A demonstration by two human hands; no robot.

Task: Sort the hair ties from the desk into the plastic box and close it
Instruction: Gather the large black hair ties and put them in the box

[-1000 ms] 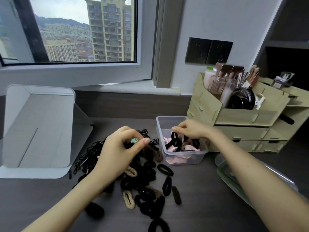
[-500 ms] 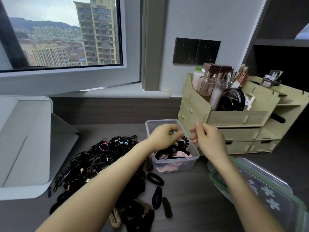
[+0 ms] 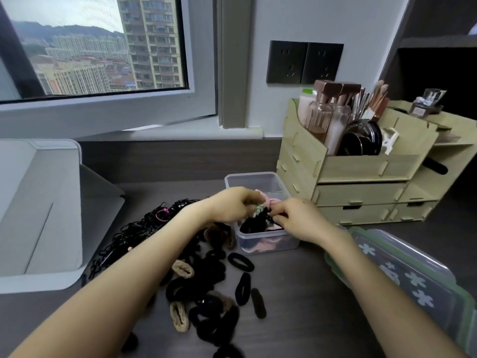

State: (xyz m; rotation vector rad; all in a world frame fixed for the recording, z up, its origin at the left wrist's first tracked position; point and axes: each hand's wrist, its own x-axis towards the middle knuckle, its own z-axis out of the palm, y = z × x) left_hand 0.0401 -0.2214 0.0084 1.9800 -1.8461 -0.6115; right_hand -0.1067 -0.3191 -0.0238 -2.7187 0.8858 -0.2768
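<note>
A clear plastic box (image 3: 258,180) stands open on the dark desk, with black and pink hair ties inside. Both hands meet over its front half. My left hand (image 3: 232,204) pinches a small pale green hair tie (image 3: 259,210) at its fingertips. My right hand (image 3: 299,218) has its fingers closed on black hair ties (image 3: 254,223) in the box. A big pile of black and brown hair ties (image 3: 206,285) lies on the desk left of and in front of the box. The flower-patterned lid (image 3: 410,275) with green clips lies at the right.
A wooden organizer (image 3: 361,171) with cosmetics and brushes stands right behind the box. A white folding mirror stand (image 3: 41,210) fills the left side. Thin black elastic bands (image 3: 134,231) are heaped beside it. The window sill and wall sockets are behind.
My left hand carried the pale green tie from the pile over to the box. My right hand came back down onto the black ties in the box. The view shifted right and closer.
</note>
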